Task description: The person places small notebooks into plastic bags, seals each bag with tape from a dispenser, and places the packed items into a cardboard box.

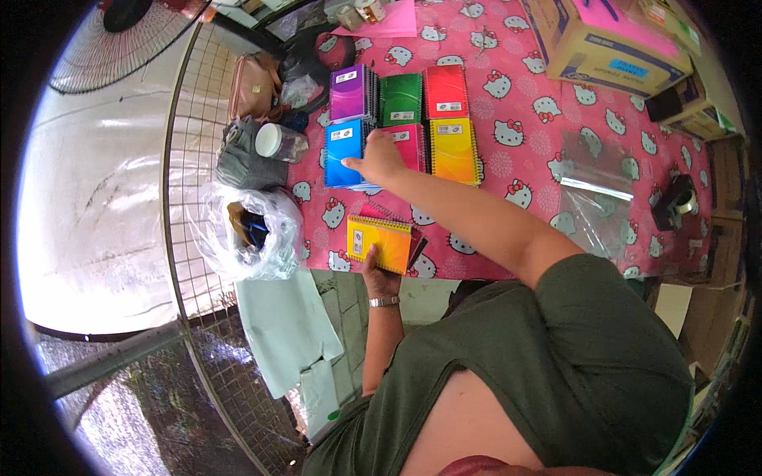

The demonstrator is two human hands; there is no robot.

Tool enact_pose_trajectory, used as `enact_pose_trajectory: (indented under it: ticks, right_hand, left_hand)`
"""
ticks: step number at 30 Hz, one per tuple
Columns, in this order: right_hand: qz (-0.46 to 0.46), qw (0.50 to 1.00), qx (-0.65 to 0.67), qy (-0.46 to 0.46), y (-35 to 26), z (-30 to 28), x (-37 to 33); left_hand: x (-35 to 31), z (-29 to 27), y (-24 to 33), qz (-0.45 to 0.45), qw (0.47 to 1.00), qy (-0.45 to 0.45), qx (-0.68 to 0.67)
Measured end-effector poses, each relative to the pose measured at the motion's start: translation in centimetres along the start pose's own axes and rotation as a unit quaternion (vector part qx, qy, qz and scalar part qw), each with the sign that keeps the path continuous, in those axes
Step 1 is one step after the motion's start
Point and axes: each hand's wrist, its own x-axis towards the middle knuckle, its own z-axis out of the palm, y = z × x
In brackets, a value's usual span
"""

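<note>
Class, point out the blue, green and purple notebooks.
Blue notebook (339,151): head view, middle of its cover.
Green notebook (401,96): head view, middle of its cover.
Purple notebook (347,95): head view, middle of its cover.

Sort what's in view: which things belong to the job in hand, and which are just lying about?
Apparently the job:
yellow notebook, in the left hand
blue notebook and pink notebook, by the right hand
purple notebook, green notebook, red notebook, other yellow notebook, set alongside

Apparently lying about:
handbag
white-lidded jar
whitish plastic bag
cardboard box
fan
</note>
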Motion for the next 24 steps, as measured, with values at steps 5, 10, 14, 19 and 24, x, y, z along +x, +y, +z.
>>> enact_pose_trajectory:
  ticks: [5,10,14,19,24]
  right_hand:
    - [0.110,0.990,0.071,-0.046,0.8,-0.2,1.2]
    - [0.124,0.944,0.168,-0.255,3.0,-10.0,-6.5]
    - [-0.033,0.970,-0.044,-0.235,10.2,-16.4,-13.7]
    - [0.172,0.956,0.133,-0.195,18.9,-29.0,-17.1]
    - [-0.034,0.996,0.076,-0.037,27.5,-38.4,-19.8]
  left_hand:
    - [-0.8,-1.5,-1.1,-0.013,0.999,0.014,0.049]
    - [-3.2,0.4,-3.7,-0.026,0.999,-0.033,0.015]
    - [-3.9,4.0,-8.9,-0.090,0.988,-0.084,0.097]
    - [-3.5,13.2,-17.8,-0.194,0.921,-0.209,0.266]
    - [-0.8,21.6,-28.0,-0.122,0.810,-0.398,0.414]
